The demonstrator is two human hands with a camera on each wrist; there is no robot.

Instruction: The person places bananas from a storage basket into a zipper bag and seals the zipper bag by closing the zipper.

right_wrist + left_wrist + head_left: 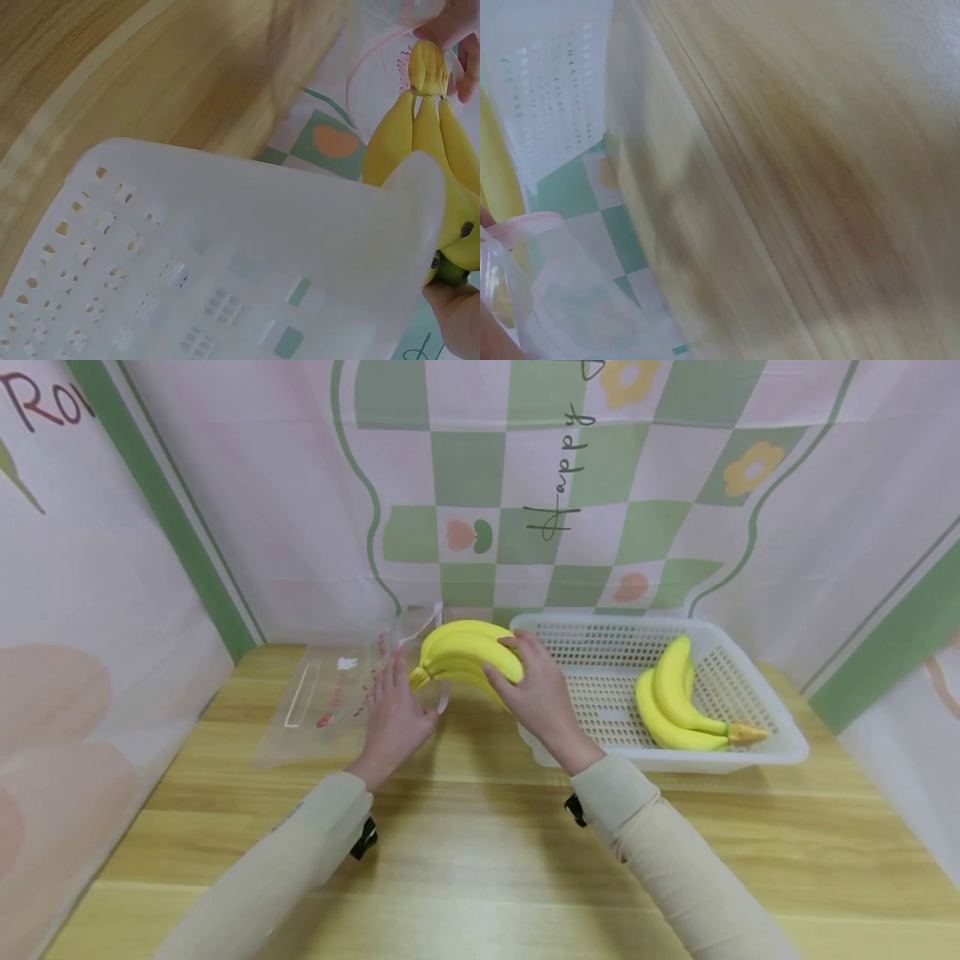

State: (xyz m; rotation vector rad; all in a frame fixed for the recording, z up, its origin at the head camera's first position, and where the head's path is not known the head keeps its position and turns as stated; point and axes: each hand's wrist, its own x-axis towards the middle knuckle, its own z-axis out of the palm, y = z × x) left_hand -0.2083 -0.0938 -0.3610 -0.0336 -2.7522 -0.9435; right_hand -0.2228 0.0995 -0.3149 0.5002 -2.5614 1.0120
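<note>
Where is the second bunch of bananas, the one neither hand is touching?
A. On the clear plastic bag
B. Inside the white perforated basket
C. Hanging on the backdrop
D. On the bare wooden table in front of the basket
B. The untouched banana bunch lies inside the white basket at the right of the table, while the right hand grips the other bunch over the basket's left edge, next to the clear plastic bag.
</note>
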